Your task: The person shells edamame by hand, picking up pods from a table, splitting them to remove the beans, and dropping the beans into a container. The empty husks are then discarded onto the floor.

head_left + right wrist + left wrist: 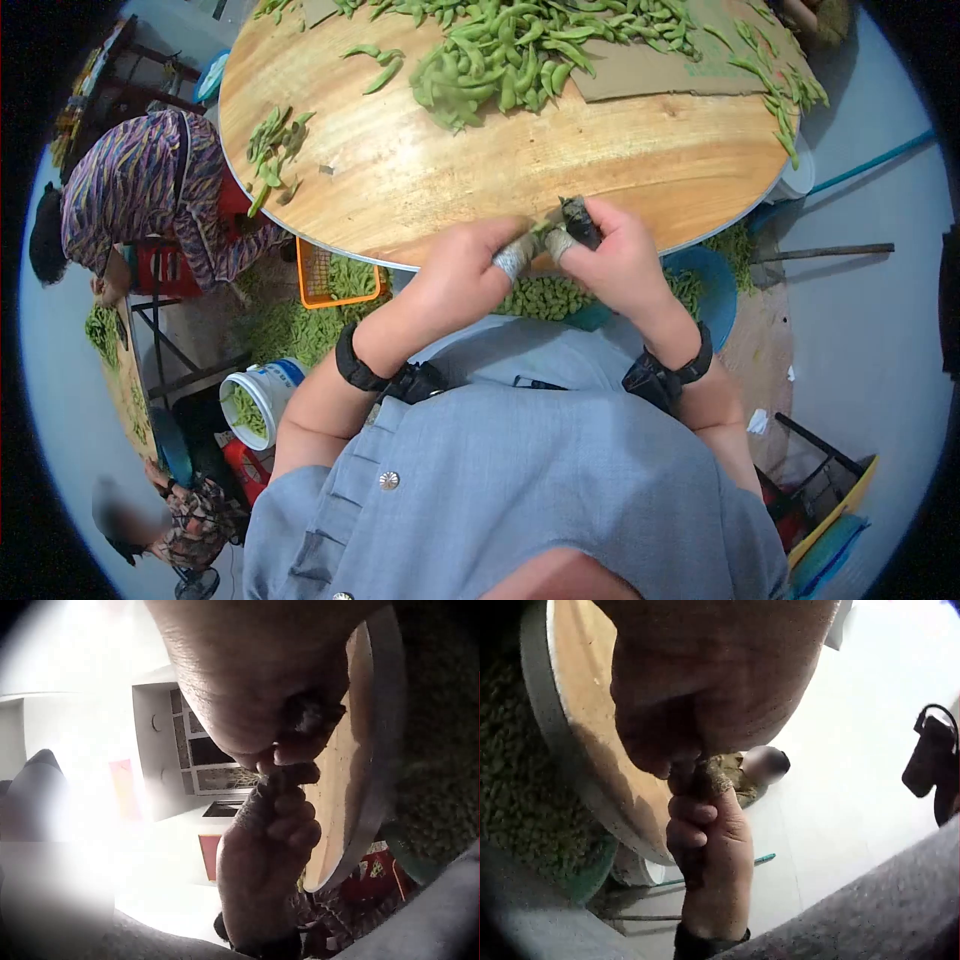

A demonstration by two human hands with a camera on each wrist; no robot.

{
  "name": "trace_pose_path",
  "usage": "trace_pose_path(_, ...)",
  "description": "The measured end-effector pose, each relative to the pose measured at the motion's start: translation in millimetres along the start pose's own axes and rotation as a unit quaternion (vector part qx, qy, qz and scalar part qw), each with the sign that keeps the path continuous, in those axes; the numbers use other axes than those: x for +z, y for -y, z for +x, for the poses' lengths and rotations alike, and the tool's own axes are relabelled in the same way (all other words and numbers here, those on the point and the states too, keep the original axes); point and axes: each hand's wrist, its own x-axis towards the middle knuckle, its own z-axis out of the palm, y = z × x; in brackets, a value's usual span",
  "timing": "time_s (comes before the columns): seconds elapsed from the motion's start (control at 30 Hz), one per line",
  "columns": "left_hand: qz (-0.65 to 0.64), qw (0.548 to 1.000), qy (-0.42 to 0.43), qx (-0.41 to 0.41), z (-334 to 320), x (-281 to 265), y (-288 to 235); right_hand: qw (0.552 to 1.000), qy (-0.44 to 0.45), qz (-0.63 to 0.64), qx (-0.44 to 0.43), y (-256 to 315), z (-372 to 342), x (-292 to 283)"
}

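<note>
closely, over the near rim of the round table [400, 190], a green pod [543, 224], mostly hidden, is pinched between the fingertips of the left hand [460, 268] and right hand [625, 262]; both thumbs are wrapped. a dark item [580, 222] is held at the right fingers, its kind unclear. more pods [480, 70] are heaped across the table's far side, partly over flat cardboard [690, 82]. just below the table's near edge, shelled beans [545, 298] are gathered, and an orange basket [315, 268] is set below the table's left.
</note>
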Motion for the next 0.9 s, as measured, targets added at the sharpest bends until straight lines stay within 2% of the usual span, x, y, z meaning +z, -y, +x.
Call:
trace_pose_path(0.03, 0.068, 0.996, -0.005, 0.051, 0, -1, 2, 0.981, -0.036, -0.172, -0.081, 0, -1, 2)
trace_pose_path(0.07, 0.068, 0.996, -0.010, 0.052, -1, 0, 4, 0.925, -0.071, -0.337, -0.160, 0, -2, 5)
trace_pose_path(0.1, 0.119, 0.989, -0.048, 0.075, -3, 2, 5, 0.912, -0.094, -0.341, -0.207, 1, -5, 11)
trace_pose_path(0.13, 0.168, 0.977, -0.086, 0.097, -6, 4, 6, 0.911, -0.093, -0.344, -0.209, 0, -7, 13)
trace_pose_path(0.2, 0.200, 0.970, -0.096, 0.097, -17, -2, 7, 0.867, -0.010, -0.455, -0.202, -4, -10, 14)
trace_pose_path(0.23, 0.227, 0.971, -0.044, 0.068, -25, -8, 7, 0.864, 0.058, -0.464, -0.187, -3, -11, 11)
trace_pose_path(0.27, 0.252, 0.967, 0.008, 0.039, -33, -15, 8, 0.862, 0.061, -0.466, -0.188, -3, -10, 7)
trace_pose_path(0.3, 0.250, 0.968, 0.005, 0.037, -42, -24, 11, 0.870, 0.097, -0.430, -0.221, -4, -8, 3)
trace_pose_path(0.33, 0.291, 0.955, 0.063, 0.002, -53, -34, 15, 0.875, 0.133, -0.390, -0.252, -5, -6, 2)
trace_pose_path(0.37, 0.331, 0.935, 0.122, -0.032, -63, -43, 18, 0.875, 0.134, -0.391, -0.252, 0, 1, 2)
trace_pose_path(0.4, 0.331, 0.935, 0.121, -0.033, -70, -50, 18, 0.873, 0.086, -0.416, -0.239, 10, 15, 1)
trace_pose_path(0.47, 0.386, 0.897, 0.184, -0.112, -84, -63, 16, 0.859, -0.002, -0.449, -0.244, 29, 47, 3)
trace_pose_path(0.5, 0.376, 0.910, 0.149, -0.092, -92, -65, 24, 0.849, -0.041, -0.457, -0.262, 38, 67, 4)
trace_pose_path(0.53, 0.378, 0.909, 0.146, -0.094, -95, -64, 24, 0.826, -0.080, -0.453, -0.325, 37, 90, 4)
trace_pose_path(0.57, 0.372, 0.920, 0.104, -0.073, -96, -64, 22, 0.799, -0.117, -0.446, -0.387, 32, 111, 5)
trace_pose_path(0.6, 0.365, 0.927, 0.062, -0.051, -97, -63, 21, 0.798, -0.116, -0.444, -0.390, 29, 129, 9)
trace_pose_path(0.67, 0.356, 0.933, 0.040, -0.046, -91, -59, 15, 0.761, -0.161, -0.491, -0.393, 29, 150, 19)
trace_pose_path(0.7, 0.344, 0.938, 0.021, -0.039, -87, -57, 13, 0.743, -0.154, -0.532, -0.375, 31, 154, 19)
trace_pose_path(0.83, 0.300, 0.953, -0.046, 0.007, -68, -53, 13, 0.739, -0.137, -0.541, -0.377, 32, 134, 17)
trace_pose_path(0.87, 0.296, 0.954, -0.045, 0.007, -60, -52, 12, 0.753, -0.139, -0.512, -0.389, 30, 124, 12)
trace_pose_path(0.9, 0.269, 0.956, -0.109, 0.036, -51, -49, 10, 0.766, -0.142, -0.483, -0.401, 27, 115, 7)
